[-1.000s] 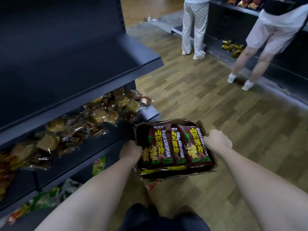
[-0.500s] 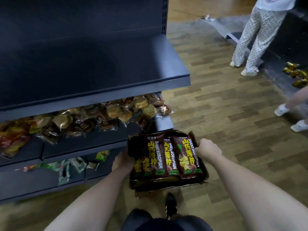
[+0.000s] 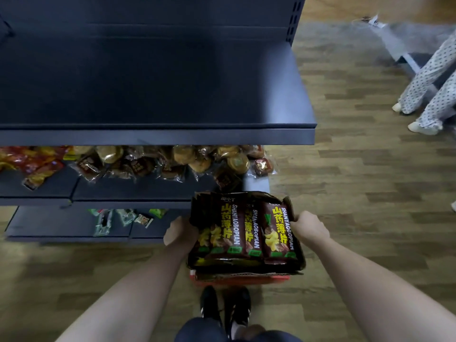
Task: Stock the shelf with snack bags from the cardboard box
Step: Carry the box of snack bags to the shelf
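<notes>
I hold an open cardboard box [image 3: 246, 274] in front of me at about knee height. My left hand [image 3: 180, 230] grips its left side and my right hand [image 3: 309, 227] grips its right rim. Inside lie dark brown snack bags [image 3: 246, 230] with yellow lettering, side by side. Straight ahead stands a dark grey shelf unit; its top shelf [image 3: 158, 95] is bare. The box sits just below and in front of the right end of the middle shelf [image 3: 138, 191].
Wrapped round pastries [image 3: 187, 159] and red-yellow packets [image 3: 32, 164] fill the middle shelf. Green and white packets [image 3: 123, 218] lie on the bottom shelf. A person's legs in dotted trousers [image 3: 434, 90] stand at the far right on the wood floor. My feet [image 3: 224, 309] are below the box.
My view has swung left to face the shelf squarely. The box stays held in both hands and now appears nearer the shelf's right end. The other persons slid toward the right edge.
</notes>
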Demonstrator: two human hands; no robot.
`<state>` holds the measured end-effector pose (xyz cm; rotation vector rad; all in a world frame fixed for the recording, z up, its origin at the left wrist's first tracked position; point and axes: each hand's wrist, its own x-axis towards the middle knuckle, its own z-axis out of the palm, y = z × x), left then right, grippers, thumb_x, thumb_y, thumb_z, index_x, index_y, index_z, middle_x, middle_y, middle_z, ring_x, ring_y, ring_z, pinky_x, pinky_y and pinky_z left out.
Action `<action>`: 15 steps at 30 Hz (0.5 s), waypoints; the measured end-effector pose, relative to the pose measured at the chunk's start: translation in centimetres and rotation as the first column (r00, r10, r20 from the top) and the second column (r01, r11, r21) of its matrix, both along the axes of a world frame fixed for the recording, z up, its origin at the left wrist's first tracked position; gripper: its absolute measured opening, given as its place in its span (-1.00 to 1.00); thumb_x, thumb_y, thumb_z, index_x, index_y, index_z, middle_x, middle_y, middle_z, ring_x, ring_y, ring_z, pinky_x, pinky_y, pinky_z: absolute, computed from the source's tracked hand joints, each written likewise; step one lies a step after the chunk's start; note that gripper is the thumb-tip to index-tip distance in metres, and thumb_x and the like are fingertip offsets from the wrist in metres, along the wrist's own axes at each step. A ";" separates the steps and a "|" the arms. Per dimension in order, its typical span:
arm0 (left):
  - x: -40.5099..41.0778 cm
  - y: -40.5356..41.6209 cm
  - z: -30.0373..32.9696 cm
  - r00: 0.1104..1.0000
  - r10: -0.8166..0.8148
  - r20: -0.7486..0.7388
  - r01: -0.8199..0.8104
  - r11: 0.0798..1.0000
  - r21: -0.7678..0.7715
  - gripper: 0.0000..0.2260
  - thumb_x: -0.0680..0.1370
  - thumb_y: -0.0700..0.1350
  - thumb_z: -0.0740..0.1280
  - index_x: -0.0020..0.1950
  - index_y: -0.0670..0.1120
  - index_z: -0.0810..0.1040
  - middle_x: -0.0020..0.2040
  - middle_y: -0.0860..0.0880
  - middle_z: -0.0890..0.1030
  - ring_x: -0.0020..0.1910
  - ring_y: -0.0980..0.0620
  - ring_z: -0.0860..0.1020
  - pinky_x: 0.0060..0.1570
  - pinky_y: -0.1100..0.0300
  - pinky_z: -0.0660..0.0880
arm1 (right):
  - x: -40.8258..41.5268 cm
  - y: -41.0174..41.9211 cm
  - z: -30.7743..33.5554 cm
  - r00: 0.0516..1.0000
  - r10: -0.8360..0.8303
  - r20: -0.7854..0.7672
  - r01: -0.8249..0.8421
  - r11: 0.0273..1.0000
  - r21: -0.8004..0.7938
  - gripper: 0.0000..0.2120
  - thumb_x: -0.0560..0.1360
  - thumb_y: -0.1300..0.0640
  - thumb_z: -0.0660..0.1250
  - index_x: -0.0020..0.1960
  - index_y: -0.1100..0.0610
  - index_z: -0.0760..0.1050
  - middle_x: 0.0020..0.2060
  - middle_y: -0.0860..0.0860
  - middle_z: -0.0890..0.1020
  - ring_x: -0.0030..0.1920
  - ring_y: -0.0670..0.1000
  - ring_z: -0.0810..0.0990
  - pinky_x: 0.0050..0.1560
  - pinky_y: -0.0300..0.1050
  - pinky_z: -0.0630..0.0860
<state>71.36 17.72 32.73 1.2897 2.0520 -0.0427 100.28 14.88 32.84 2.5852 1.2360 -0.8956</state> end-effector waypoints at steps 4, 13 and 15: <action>0.4 0.6 -0.5 1.000 -0.001 -0.026 0.001 1.000 0.011 -0.78 0.56 -0.14 0.19 0.15 -0.14 0.53 0.04 -0.19 0.59 0.03 -0.21 0.56 -0.05 0.03 0.46 | 0.2 0.5 -0.8 1.000 -0.011 0.007 0.011 1.000 0.011 -0.75 0.46 0.05 0.20 0.00 0.14 0.56 0.00 0.15 0.62 -0.01 0.19 0.58 -0.11 -0.12 0.42; 0.4 0.0 -1.2 0.990 -0.116 -0.084 0.123 0.989 0.083 -0.79 0.58 -0.15 0.14 0.13 -0.11 0.50 0.02 -0.17 0.59 0.02 -0.21 0.56 -0.12 0.06 0.42 | -0.3 0.2 -1.3 0.988 -0.141 -0.069 0.143 0.989 0.031 -0.73 0.51 0.09 0.12 0.09 0.17 0.48 0.08 0.21 0.57 0.03 0.23 0.52 -0.05 -0.03 0.40; 0.5 -0.4 -1.2 0.994 -0.087 -0.072 0.094 0.991 0.095 -0.79 0.58 -0.18 0.14 0.17 -0.13 0.45 0.05 -0.19 0.58 0.04 -0.21 0.55 -0.10 0.03 0.44 | -0.9 0.0 -1.3 0.986 -0.159 -0.044 0.163 0.978 0.126 -0.72 0.56 0.11 0.10 0.17 0.23 0.42 0.16 0.25 0.50 0.14 0.27 0.47 0.02 0.03 0.40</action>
